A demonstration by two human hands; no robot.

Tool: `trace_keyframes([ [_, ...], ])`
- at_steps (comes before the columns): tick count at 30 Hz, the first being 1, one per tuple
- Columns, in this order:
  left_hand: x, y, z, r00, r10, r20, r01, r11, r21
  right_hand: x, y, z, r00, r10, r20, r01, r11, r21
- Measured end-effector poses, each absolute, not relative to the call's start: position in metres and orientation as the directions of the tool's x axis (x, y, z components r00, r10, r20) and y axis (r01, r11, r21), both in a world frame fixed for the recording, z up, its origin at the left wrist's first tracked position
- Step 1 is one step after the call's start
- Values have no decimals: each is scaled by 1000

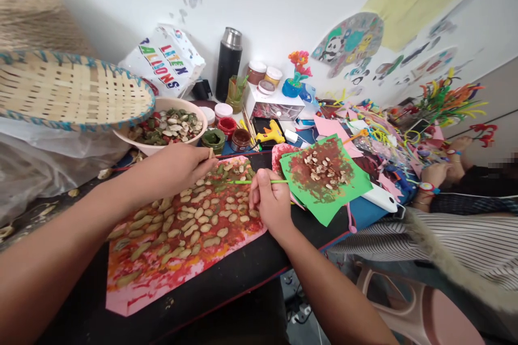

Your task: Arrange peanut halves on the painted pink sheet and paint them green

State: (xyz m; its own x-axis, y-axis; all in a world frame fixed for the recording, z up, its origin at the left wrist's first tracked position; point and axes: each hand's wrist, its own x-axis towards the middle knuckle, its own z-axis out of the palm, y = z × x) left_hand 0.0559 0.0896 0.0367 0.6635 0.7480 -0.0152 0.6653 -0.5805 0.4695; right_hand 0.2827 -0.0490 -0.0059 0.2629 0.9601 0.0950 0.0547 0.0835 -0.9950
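Observation:
My right hand (pixel 269 202) is closed round a thin green paintbrush (pixel 240 181), its tip pointing left over the paper. Fingers pinched together, my left hand (pixel 190 164) hovers above the far edge of the same sheet; what sits at its fingertips is small and pale, and I cannot make it out. Below both hands lies a pink sheet (pixel 127 302) smeared with red, orange and brown paint. Many peanuts (pixel 202 219) cover it, some of them greenish near the far edge. Open jars of green paint (pixel 213 140), red paint (pixel 227 126) and brown paint (pixel 241 140) stand just beyond.
A bowl of painted shells (pixel 165 126) stands at the back left beside a woven basket (pixel 73 91). Green sheets (pixel 324 215) with shell pieces lie right. Behind are a yellow glue gun (pixel 270 133) and a black flask (pixel 229 64). Another person's hands (pixel 435 175) are far right.

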Motion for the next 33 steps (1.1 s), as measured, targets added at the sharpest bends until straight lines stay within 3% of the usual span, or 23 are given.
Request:
trace_keyframes([
  [8,57,89,38,670,742,-20,677,-599,428,281,-51,-2,233,962,140,79,125,-989],
  [33,57,89,37,660,751,-27,668,-570,479,281,-51,-9,219,962,162,115,140,-984],
])
